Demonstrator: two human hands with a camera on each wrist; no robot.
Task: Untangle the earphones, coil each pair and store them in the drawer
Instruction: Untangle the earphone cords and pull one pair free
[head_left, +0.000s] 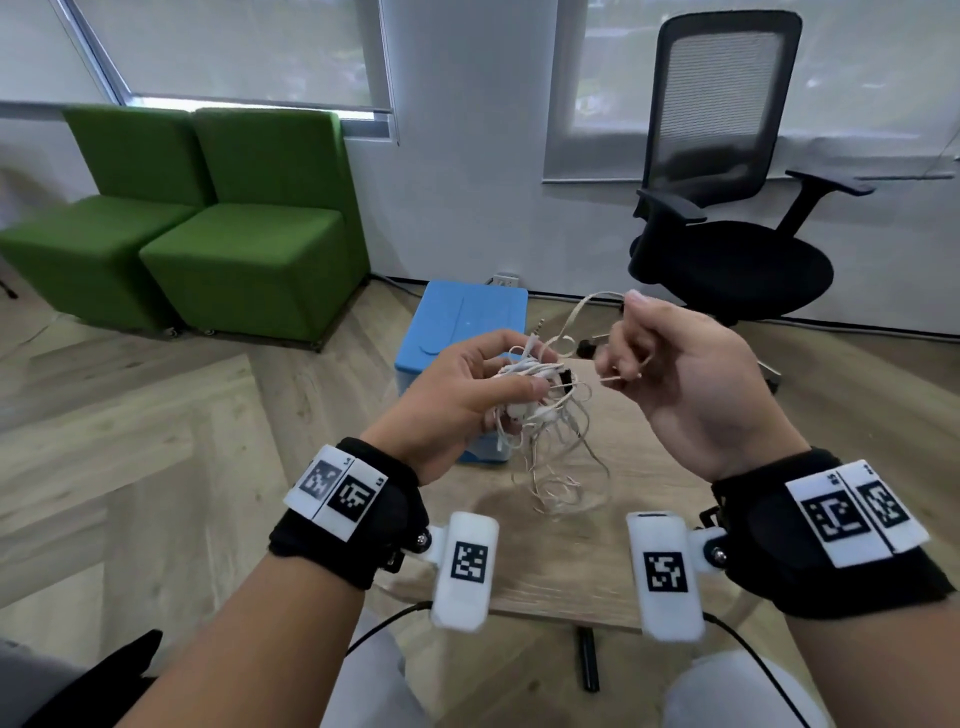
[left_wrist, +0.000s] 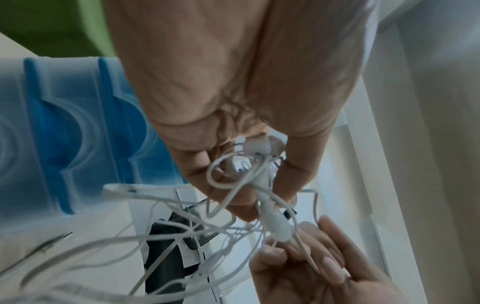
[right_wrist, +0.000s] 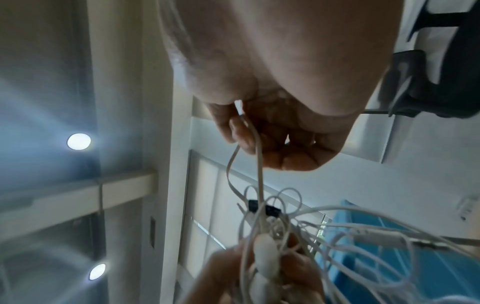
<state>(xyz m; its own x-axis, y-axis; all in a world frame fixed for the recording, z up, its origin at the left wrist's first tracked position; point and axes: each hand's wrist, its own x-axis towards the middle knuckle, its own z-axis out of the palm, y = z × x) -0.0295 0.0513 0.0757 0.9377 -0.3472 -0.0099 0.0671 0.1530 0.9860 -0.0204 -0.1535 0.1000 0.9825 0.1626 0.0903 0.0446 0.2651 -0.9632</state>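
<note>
A tangled bunch of white earphones (head_left: 540, 395) hangs in the air above a small wooden table (head_left: 582, 566). My left hand (head_left: 467, 395) grips the knot of the bunch, with earbuds and an inline remote (left_wrist: 275, 222) between its fingers. My right hand (head_left: 670, 374) is raised to the right of it and pinches one flat cable (right_wrist: 257, 148) that runs out of the knot. Loose loops (head_left: 561, 483) dangle down to the tabletop. The blue drawer unit (head_left: 462, 332) stands just behind the table, partly hidden by my left hand.
Two green cube seats (head_left: 208, 223) stand at the back left by the window. A black office chair (head_left: 727, 208) is at the back right. A wall socket (head_left: 504, 281) sits behind the drawer unit. Wooden floor surrounds the table.
</note>
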